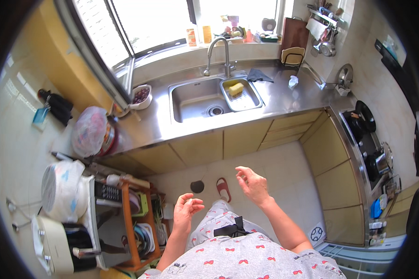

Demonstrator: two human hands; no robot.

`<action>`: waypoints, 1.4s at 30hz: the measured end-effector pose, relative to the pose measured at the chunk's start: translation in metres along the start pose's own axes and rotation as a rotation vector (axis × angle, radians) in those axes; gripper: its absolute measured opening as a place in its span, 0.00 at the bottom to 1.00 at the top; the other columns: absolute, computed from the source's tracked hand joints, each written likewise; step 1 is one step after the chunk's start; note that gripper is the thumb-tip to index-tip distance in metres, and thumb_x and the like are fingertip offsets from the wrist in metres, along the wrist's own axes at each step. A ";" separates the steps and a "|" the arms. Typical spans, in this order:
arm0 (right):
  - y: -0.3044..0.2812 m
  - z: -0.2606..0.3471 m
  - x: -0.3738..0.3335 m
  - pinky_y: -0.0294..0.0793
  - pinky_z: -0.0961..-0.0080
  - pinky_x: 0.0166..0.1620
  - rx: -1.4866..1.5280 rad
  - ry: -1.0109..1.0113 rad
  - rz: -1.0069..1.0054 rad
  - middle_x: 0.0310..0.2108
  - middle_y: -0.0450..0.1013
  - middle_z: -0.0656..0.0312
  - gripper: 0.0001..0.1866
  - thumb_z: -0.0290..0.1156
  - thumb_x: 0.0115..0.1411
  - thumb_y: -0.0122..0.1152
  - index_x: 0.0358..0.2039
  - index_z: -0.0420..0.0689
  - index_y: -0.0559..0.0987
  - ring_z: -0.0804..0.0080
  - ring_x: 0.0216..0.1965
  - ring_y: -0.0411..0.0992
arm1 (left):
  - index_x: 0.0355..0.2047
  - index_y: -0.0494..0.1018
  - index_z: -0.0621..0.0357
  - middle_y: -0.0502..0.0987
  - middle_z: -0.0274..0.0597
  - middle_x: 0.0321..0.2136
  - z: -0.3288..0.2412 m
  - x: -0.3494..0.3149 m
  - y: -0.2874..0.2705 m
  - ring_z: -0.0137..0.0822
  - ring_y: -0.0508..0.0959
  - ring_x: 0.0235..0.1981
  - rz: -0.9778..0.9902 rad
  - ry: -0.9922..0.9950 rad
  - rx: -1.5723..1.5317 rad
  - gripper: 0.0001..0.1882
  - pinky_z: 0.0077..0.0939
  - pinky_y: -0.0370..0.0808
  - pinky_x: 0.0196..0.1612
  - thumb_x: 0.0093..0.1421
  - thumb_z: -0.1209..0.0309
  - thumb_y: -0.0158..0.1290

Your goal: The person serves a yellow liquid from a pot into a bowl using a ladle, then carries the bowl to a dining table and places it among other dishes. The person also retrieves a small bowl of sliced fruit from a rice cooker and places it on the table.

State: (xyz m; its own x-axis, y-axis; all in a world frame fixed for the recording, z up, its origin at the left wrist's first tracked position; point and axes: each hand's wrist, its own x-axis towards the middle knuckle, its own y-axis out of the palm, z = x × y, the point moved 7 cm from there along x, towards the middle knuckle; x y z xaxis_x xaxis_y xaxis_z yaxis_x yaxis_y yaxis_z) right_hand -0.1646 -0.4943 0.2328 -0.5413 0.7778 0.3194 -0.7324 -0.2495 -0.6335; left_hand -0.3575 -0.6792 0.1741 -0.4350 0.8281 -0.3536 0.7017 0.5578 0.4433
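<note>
My left hand [186,212] is raised in front of my body, its fingers loosely bent and apart, with nothing visible in it. Farther forward and to the right, my right hand [253,186] hangs over the floor, palm down, fingers spread and holding nothing. Neither hand touches anything. Ahead of both is a steel sink [184,101] set in a metal counter [149,122]. A yellow sponge [236,89] lies in the sink's drainer basket [247,101], and a curved faucet [227,56] rises behind it.
A white bowl of dark red fruit [141,96] and a plastic bag [89,131] sit at the counter's left. A grey cloth [260,75] lies right of the faucet. An orange shelf [130,218] stands left, a stove with a black pan [365,115] right. The open window [95,46] juts inward.
</note>
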 end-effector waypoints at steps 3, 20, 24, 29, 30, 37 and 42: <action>0.001 -0.049 0.067 0.76 0.73 0.32 -0.022 0.049 0.028 0.34 0.78 0.66 0.15 0.29 0.60 0.59 0.48 0.50 0.74 0.73 0.27 0.77 | 0.49 0.65 0.57 0.78 0.46 0.36 0.001 0.090 0.029 0.34 0.80 0.35 -0.006 -0.049 0.006 0.10 0.29 0.77 0.45 0.69 0.70 0.44; -0.200 -0.425 0.400 0.73 0.64 0.34 -0.259 0.458 -0.281 0.29 0.76 0.65 0.17 0.37 0.58 0.60 0.48 0.51 0.74 0.65 0.28 0.76 | 0.54 0.64 0.59 0.77 0.47 0.41 -0.078 0.481 0.376 0.33 0.79 0.39 0.516 -0.109 0.245 0.18 0.33 0.73 0.51 0.67 0.65 0.49; -0.240 -0.580 0.481 0.73 0.61 0.39 -0.345 0.653 -0.258 0.32 0.77 0.63 0.23 0.39 0.58 0.60 0.54 0.52 0.69 0.61 0.34 0.77 | 0.54 0.64 0.59 0.77 0.48 0.41 -0.046 0.521 0.407 0.34 0.79 0.39 0.393 -0.186 0.251 0.18 0.33 0.73 0.50 0.67 0.67 0.48; -0.235 -0.746 0.523 0.73 0.57 0.42 -0.568 0.882 -0.159 0.35 0.78 0.61 0.28 0.43 0.56 0.61 0.56 0.54 0.66 0.57 0.39 0.77 | 0.56 0.63 0.59 0.77 0.48 0.42 -0.003 0.580 0.456 0.33 0.79 0.39 0.273 -0.319 0.314 0.19 0.32 0.74 0.50 0.67 0.66 0.48; -0.226 -0.758 0.524 0.74 0.59 0.38 -0.563 0.857 -0.125 0.32 0.78 0.59 0.18 0.40 0.57 0.60 0.47 0.51 0.71 0.57 0.34 0.77 | 0.58 0.62 0.59 0.77 0.48 0.44 0.007 0.594 0.469 0.34 0.80 0.40 0.275 -0.356 0.313 0.22 0.32 0.74 0.50 0.68 0.64 0.48; -0.132 -0.555 0.551 0.75 0.64 0.33 0.238 0.291 0.173 0.25 0.75 0.56 0.06 0.34 0.58 0.59 0.34 0.49 0.76 0.56 0.28 0.76 | 0.61 0.60 0.56 0.75 0.46 0.48 0.073 0.658 0.503 0.38 0.78 0.45 -0.054 -0.527 0.007 0.23 0.35 0.76 0.48 0.69 0.61 0.45; -0.067 -0.501 0.597 0.74 0.61 0.42 0.209 -0.072 0.490 0.36 0.76 0.60 0.16 0.34 0.52 0.64 0.42 0.50 0.75 0.59 0.40 0.75 | 0.54 0.65 0.57 0.75 0.48 0.46 0.104 0.676 0.424 0.46 0.79 0.44 -0.367 -0.347 -0.213 0.15 0.42 0.80 0.47 0.67 0.74 0.40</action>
State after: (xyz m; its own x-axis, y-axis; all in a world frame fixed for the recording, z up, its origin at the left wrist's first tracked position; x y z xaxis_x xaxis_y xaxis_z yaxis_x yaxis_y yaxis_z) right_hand -0.2317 0.2760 0.1131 -0.8619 0.5017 0.0734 -0.4493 -0.6888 -0.5689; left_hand -0.2953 0.1113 0.0378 -0.3929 0.5305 -0.7511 0.3931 0.8353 0.3843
